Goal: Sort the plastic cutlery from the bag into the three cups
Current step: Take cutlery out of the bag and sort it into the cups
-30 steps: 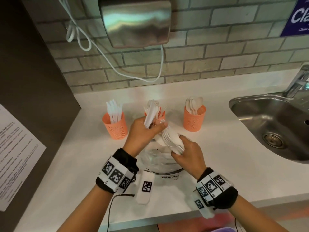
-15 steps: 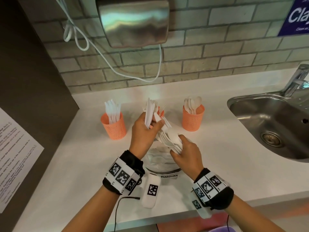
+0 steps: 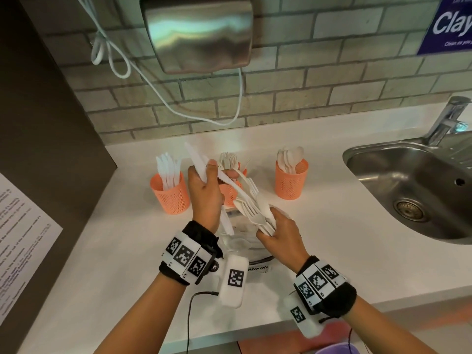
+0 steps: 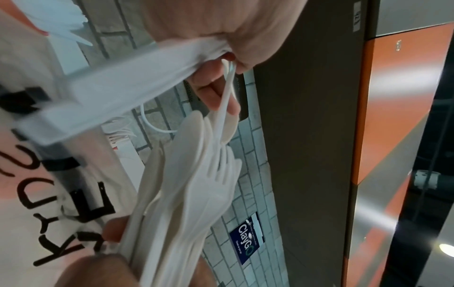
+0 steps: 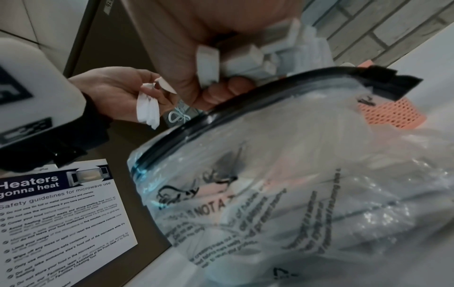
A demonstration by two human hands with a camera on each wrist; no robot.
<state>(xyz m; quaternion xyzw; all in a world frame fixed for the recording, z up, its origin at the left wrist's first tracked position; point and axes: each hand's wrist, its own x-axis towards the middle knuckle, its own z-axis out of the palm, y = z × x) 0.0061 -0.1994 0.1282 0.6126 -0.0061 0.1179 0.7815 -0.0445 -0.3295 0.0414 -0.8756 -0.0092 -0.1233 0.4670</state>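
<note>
Three orange mesh cups stand in a row on the white counter: the left cup [image 3: 170, 192] holds knives, the middle cup [image 3: 231, 192] holds forks and is half hidden by my hands, the right cup [image 3: 291, 178] holds spoons. My left hand [image 3: 204, 192] grips white knives [image 3: 196, 162] and pinches a fork handle [image 4: 227, 87]. My right hand [image 3: 279, 233] grips a bundle of white forks and spoons [image 3: 255, 210] by the handles [image 5: 248, 56]. The clear zip bag [image 5: 294, 184] lies on the counter under both hands.
A steel sink [image 3: 413, 190] with a tap [image 3: 449, 118] is set into the counter at the right. A hand dryer [image 3: 199, 31] with a white cable hangs on the brick wall. A dark panel with a notice [image 3: 20, 241] stands at the left.
My left hand has lifted and tipped its knives up and to the left, away from the bundle. The right hand stays over the bag with its bundle.
</note>
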